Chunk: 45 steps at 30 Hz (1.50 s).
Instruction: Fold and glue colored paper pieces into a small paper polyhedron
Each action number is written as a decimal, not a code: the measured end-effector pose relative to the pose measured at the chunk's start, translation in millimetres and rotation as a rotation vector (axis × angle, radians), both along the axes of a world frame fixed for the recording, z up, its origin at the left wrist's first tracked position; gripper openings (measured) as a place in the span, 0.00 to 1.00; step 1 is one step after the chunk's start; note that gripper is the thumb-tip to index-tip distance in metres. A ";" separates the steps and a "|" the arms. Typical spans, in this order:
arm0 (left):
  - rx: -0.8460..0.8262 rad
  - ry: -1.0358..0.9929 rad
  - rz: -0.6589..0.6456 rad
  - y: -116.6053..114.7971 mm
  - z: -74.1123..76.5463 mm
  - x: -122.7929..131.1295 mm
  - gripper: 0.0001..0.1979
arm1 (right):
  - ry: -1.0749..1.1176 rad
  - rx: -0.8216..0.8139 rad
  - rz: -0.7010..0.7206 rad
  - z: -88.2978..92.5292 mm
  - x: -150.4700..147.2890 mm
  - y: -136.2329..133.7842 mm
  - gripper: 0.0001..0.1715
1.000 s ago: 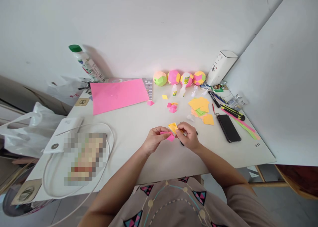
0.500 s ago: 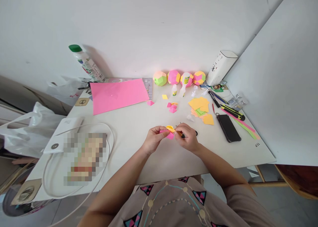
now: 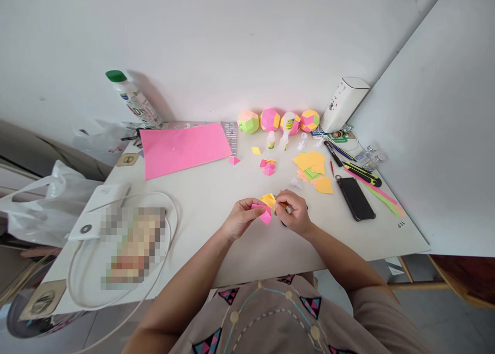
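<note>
Between the thumb and fingers of my left hand [image 3: 243,219] is a pink paper piece [image 3: 265,216], its pointed end tilted down toward me. My right hand [image 3: 294,212] pinches a folded yellow-orange paper piece [image 3: 267,199], which touches the pink one at its upper side. Whether the two are joined I cannot tell. Something dark lies on the table partly hidden under my right hand, perhaps a tool's handles. Just beyond my hands sit small folded pink pieces [image 3: 269,171] and a flat yellow diamond [image 3: 256,150].
Along the wall stand several faceted paper balls [image 3: 269,120] and glue bottles [image 3: 271,140]. To the right lie stacked paper squares [image 3: 309,163], a black phone [image 3: 356,199] and a cutter [image 3: 363,174]. Left are a pink sheet [image 3: 185,150], a spray bottle [image 3: 135,102] and a looped white cable [image 3: 175,217].
The yellow-orange piece has turned and opened out, showing more of its face. The pink piece is tilted more steeply downward. Both hands stay in nearly the same place.
</note>
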<state>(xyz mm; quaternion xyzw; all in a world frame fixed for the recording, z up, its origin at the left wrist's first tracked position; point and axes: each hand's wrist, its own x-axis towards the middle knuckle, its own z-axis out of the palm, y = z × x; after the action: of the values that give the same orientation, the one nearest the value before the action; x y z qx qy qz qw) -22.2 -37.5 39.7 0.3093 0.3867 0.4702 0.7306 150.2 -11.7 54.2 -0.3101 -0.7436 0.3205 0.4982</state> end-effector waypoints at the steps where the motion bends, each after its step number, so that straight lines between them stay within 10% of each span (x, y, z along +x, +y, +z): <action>1: 0.005 -0.004 -0.009 -0.2 -0.3 0.3 0.11 | 0.002 -0.001 0.001 -0.3 -0.1 0.0 0.07; 14: -0.035 -0.036 0.016 1.0 0.6 1.6 0.09 | -0.019 0.043 0.014 -3.5 -2.9 -1.0 0.08; 25: -0.037 -0.007 0.020 1.0 1.0 0.9 0.10 | 0.208 -0.525 0.214 1.0 6.0 2.0 0.11; 37: -0.021 -0.023 0.040 1.3 1.6 -0.6 0.08 | 0.117 -0.380 0.126 3.1 3.0 -1.7 0.10; 45: 0.019 -0.034 0.073 2.7 0.2 -1.8 0.08 | 0.471 -0.782 0.427 -2.0 12.5 14.3 0.10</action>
<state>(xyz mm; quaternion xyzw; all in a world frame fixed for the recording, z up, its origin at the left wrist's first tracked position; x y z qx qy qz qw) -24.0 -34.8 39.9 0.2940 0.3808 0.5054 0.7163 162.7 2.6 52.2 -0.2336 -0.4822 0.7311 0.4224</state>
